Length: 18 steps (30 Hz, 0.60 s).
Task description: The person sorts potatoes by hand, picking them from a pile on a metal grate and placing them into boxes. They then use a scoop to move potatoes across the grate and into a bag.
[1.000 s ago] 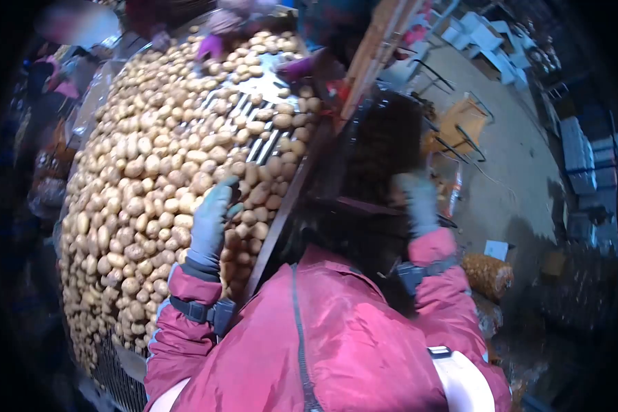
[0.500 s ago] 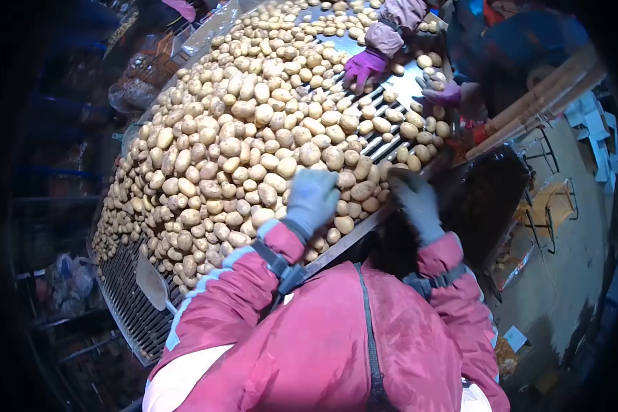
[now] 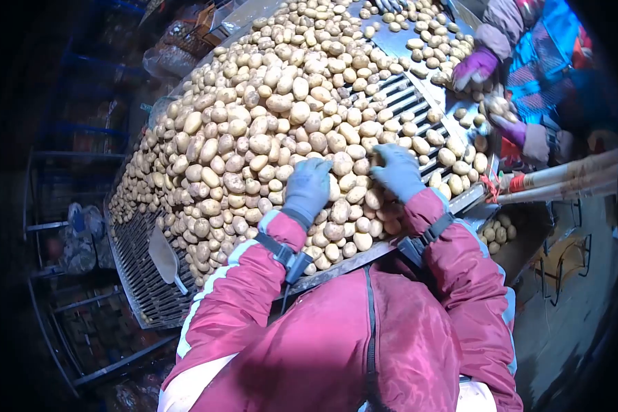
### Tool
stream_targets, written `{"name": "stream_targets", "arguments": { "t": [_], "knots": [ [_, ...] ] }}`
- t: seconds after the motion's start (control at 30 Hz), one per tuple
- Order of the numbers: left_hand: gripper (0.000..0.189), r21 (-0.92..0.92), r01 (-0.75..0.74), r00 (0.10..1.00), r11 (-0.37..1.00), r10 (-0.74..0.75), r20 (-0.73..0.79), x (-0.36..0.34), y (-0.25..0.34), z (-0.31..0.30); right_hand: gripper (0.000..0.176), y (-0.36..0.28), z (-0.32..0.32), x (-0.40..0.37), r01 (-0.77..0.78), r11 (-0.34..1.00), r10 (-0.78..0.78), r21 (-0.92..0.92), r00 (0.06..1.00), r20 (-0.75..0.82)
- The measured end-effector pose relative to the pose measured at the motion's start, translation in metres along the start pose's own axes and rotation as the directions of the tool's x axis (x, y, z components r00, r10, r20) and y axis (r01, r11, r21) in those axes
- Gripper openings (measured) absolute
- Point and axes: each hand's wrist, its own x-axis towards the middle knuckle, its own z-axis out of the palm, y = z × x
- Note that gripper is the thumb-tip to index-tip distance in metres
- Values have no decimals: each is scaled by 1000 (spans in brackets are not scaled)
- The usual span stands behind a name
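Observation:
A large heap of potatoes (image 3: 254, 147) covers a slatted metal sorting table (image 3: 141, 264) in front of me. My left hand (image 3: 309, 185), in a grey-blue glove, lies on the heap with its fingers over the potatoes and no potato visible in its grasp. To its right, my right hand (image 3: 398, 172) in a matching glove reaches onto the potatoes, its thumb and fingers apart and its fingertips dark. Several potatoes lie between the two hands. The undersides of both hands are hidden.
A metal scoop (image 3: 163, 257) rests on the slats at left. Across the table, a co-worker's purple-gloved hand (image 3: 475, 67) is among potatoes; the other (image 3: 511, 127) is near the edge. Wooden poles (image 3: 563, 175) jut out at right. More potatoes (image 3: 498, 230) lie below the table edge.
My right hand has moved from beyond the table's near edge onto the heap, beside my left hand. The view has shifted, and the co-worker's hands have moved too.

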Motion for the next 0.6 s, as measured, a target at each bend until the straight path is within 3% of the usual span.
{"name": "stream_targets", "arguments": {
  "t": [0.07,0.13,0.17,0.2,0.27,0.3,0.33,0.4,0.47,0.53,0.6],
  "knots": [
    [25,-12,-10,997,1000,10,-77,0,8,19,36,-3,-18,3,-81,995,78,-61,996,-47],
    [15,-141,44,999,989,-48,-25,0,36,0,36,-9,-8,11,95,993,-86,63,987,-134],
    [9,-106,243,969,964,-236,75,3,64,-18,37,-26,0,14,-20,973,19,229,1000,6],
    [8,-71,66,997,995,-69,-44,-10,65,-7,46,-34,13,24,22,988,-46,151,987,156],
    [8,-242,-95,995,966,92,-25,-32,52,29,56,-40,56,29,114,978,-141,174,979,148],
    [5,-337,-77,996,938,61,-59,-32,47,19,56,-40,51,34,120,976,-147,180,978,145],
    [11,-542,7,993,841,-70,-96,-34,42,11,55,-38,46,36,127,967,-174,221,963,207],
    [17,-244,89,995,966,-97,-22,-24,18,-17,54,-28,44,32,125,955,-201,268,939,278],
    [21,-218,91,978,972,-128,-164,0,-11,-32,48,-13,51,32,198,955,-257,223,925,280],
    [28,-375,56,939,926,-176,-296,41,-46,-23,46,-13,51,28,250,965,-263,84,892,368],
    [36,-317,157,941,935,-239,-239,87,-54,-45,44,-12,49,24,258,947,-306,190,901,306]
  ]
}}
